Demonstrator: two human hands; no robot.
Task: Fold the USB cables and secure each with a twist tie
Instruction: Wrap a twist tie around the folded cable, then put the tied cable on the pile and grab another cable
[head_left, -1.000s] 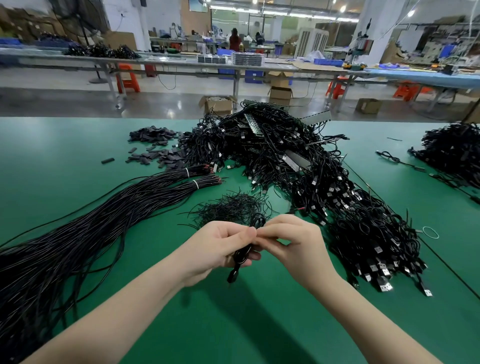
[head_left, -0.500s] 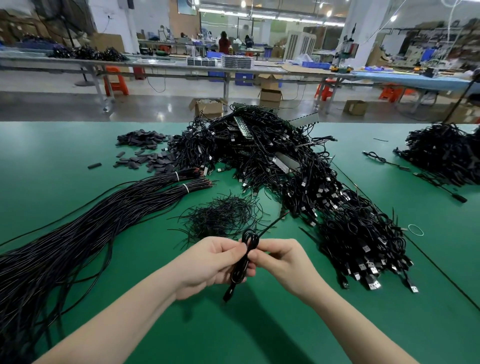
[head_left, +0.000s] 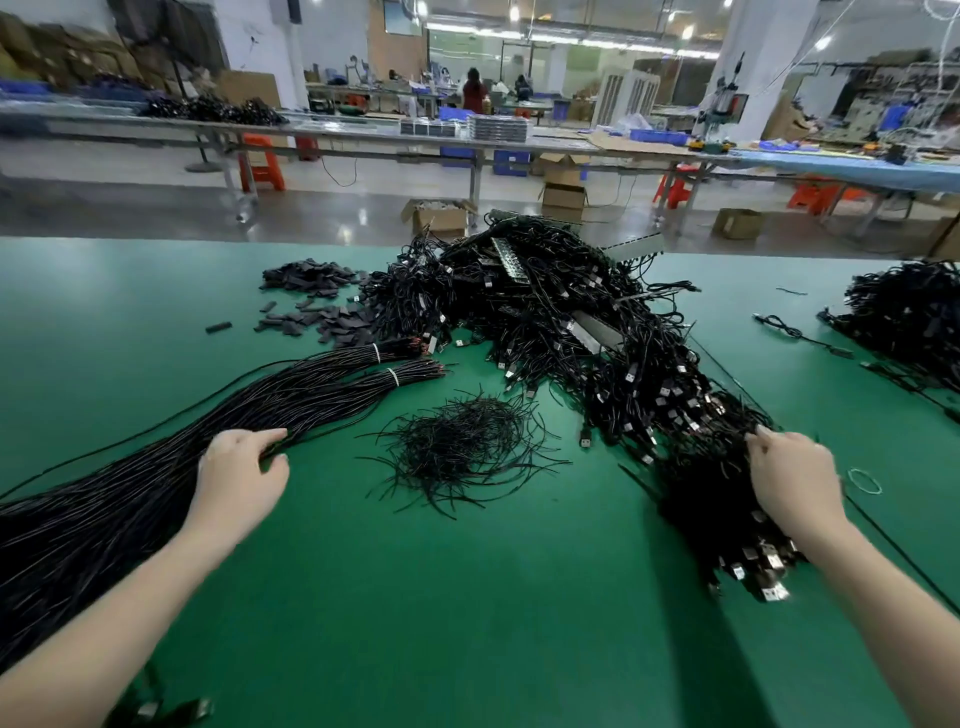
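Note:
My left hand (head_left: 241, 475) lies on a long bundle of straight black USB cables (head_left: 119, 483) at the left, with thumb and fingers pinching a strand at the bundle's edge. Out to the right, my right hand (head_left: 795, 483) rests on a heap of folded, tied cables (head_left: 696, 483), fingers reaching down onto it; I see nothing held in it. A loose pile of black twist ties (head_left: 462, 441) sits on the green table (head_left: 467, 597) between my hands.
A big tangled mound of black cables with metal strips (head_left: 545, 312) fills the middle back. Small black flat pieces (head_left: 311, 291) lie at its left. Another cable pile (head_left: 909, 317) sits far right, and a thin ring (head_left: 865, 480) lies beside my right hand.
Both hands held one folded cable together at the centre. They have since parted: the left went to the long bundle, the right to the tied heap, and the folded cable is out of my hands.

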